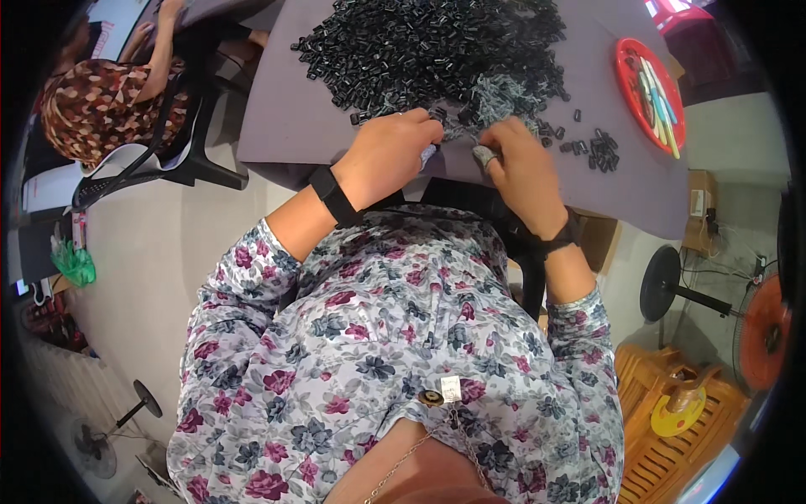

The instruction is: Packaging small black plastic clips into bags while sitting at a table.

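My left hand [389, 154], a black band at its wrist, rests by the table's near edge with its fingers curled inward. Small black plastic pieces lie right beyond its fingertips. Across a short gap, my right hand [525, 176] is bent and closed the same way, beside a heap of small grey pieces [501, 99]. Whatever either hand pinches is too small or hidden to name. Both thumbs seem to have a pale wrapping. A large pile of small black plastic pieces [428, 50] spreads over the table beyond both hands.
A red round tray [623, 82] with several slim tools stands on the grey-covered table [290, 134] at right; a small black cluster [603, 151] lies nearer. Left, another person [109, 109] sits on a chair. Fans [760, 332] and an orange plastic chair [672, 454] stand at right.
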`<state>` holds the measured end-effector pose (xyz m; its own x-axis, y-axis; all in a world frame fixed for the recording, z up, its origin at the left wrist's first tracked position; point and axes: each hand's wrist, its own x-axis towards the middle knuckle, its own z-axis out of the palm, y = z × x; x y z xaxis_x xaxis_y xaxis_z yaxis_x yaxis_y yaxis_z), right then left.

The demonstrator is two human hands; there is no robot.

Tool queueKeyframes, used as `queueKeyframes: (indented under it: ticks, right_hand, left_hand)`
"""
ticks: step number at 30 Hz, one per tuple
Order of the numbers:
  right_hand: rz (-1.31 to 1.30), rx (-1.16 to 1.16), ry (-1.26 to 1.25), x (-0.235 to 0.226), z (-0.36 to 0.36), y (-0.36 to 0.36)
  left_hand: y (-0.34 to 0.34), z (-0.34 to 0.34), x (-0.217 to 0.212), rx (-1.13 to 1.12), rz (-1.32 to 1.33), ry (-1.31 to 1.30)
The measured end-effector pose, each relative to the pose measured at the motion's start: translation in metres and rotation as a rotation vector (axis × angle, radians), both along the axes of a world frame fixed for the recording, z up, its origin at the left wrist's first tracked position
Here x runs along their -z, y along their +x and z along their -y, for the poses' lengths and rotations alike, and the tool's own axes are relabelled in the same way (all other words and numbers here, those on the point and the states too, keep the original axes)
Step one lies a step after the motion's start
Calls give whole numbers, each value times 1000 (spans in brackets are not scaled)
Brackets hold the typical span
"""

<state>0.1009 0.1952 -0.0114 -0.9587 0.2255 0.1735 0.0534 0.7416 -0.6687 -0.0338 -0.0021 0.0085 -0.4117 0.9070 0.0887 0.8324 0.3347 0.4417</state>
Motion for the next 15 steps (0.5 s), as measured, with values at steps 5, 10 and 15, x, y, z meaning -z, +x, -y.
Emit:
queueKeyframes:
  ticks: [5, 10, 15]
  right_hand:
    - [-107, -7, -53, 5, -8, -2]
    - [-19, 21, -45, -7, -5, 1]
    - [-19, -6, -29, 4, -5, -2]
  left_hand:
    - [5, 1, -4, -21, 10, 59]
    - [3, -1, -2, 34, -49, 40]
    - [5, 1, -7, 38, -41, 24]
